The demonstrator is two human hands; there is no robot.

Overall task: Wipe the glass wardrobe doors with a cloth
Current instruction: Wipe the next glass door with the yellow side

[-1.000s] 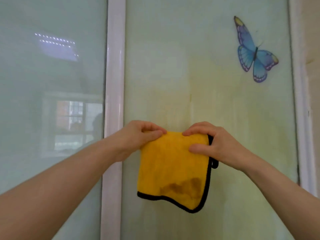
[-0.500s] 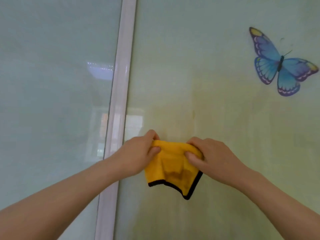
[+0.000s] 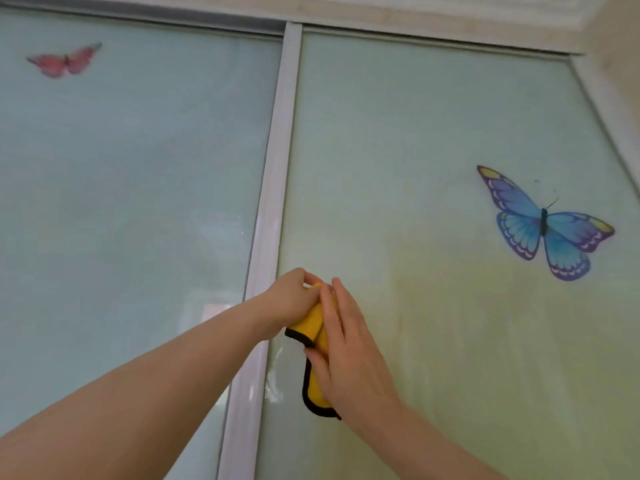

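Left hand (image 3: 291, 299) pinching the folded yellow cloth's (image 3: 313, 386) top, right hand (image 3: 349, 358) flat over it.

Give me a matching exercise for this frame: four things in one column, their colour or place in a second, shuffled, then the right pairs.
Things:
1. cloth
2. butterfly on the right door
3. butterfly on the left door
4. frame strip between the doors

Descriptions:
A. pink, upper left
B. white, upright
C. yellow with black edging, between both hands
D. blue and purple

Pairs: 1-C, 2-D, 3-A, 4-B
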